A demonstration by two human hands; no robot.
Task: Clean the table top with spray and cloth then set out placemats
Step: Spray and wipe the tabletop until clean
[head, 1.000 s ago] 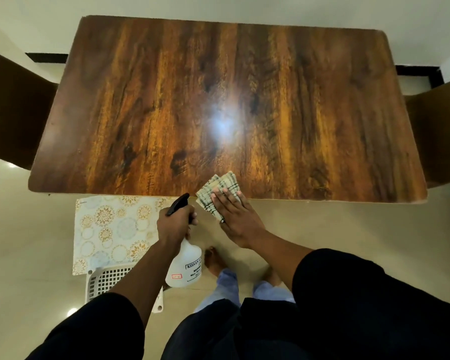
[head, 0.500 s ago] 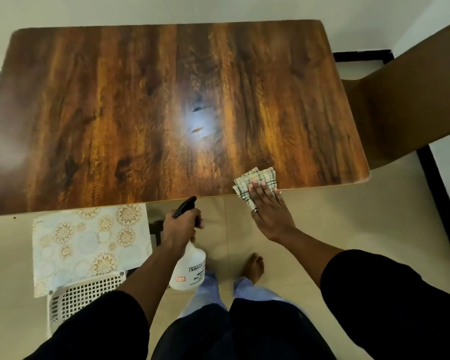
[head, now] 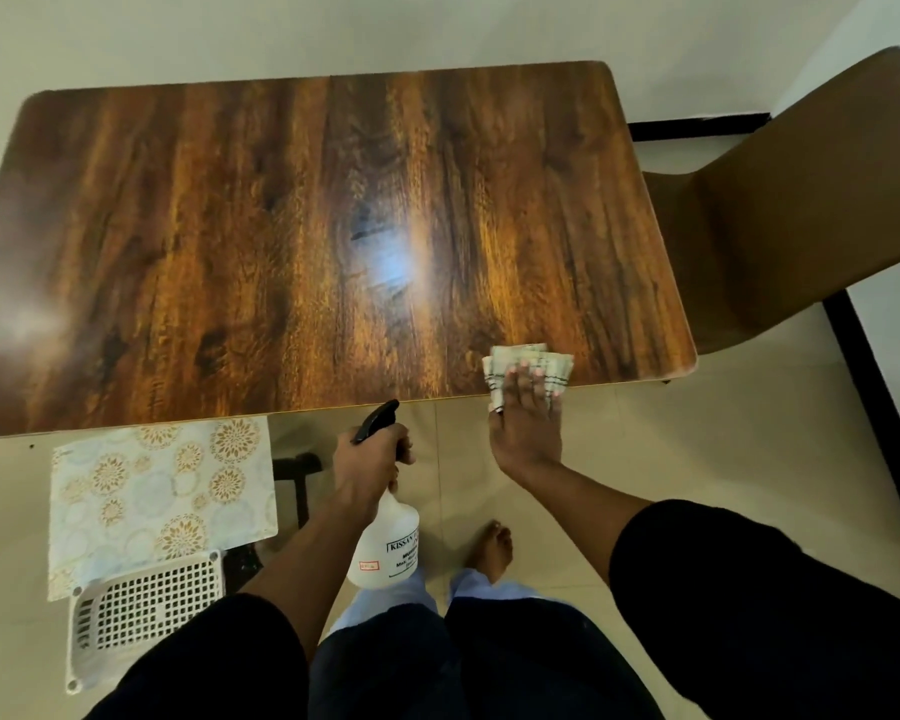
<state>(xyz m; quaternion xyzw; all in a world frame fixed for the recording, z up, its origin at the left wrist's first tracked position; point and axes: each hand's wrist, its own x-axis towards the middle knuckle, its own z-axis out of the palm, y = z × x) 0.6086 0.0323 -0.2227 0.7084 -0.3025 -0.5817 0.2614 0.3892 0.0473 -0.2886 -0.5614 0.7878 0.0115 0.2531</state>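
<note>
Left hand (head: 370, 467) gripping "KISSAN"-labelled spray bottle (head: 385, 548); right hand (head: 526, 423) flat on cloth (head: 531, 363) at table (head: 230, 226) edge

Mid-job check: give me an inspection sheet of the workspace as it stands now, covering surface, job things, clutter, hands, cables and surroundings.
Surface: wooden table top, glossy, with a light glare near the middle; nothing on it but the cloth.
Job's things: folded checked cloth at the near edge by the right corner; spray bottle held off the table; patterned placemat lying below the near edge, over a white perforated basket.
Clutter: nothing seen.
Hands: left hand grips the bottle neck; right hand presses flat on the cloth.
Cables: nothing seen.
Surroundings: brown chair at the right end, tiled floor, a bare foot.
</note>
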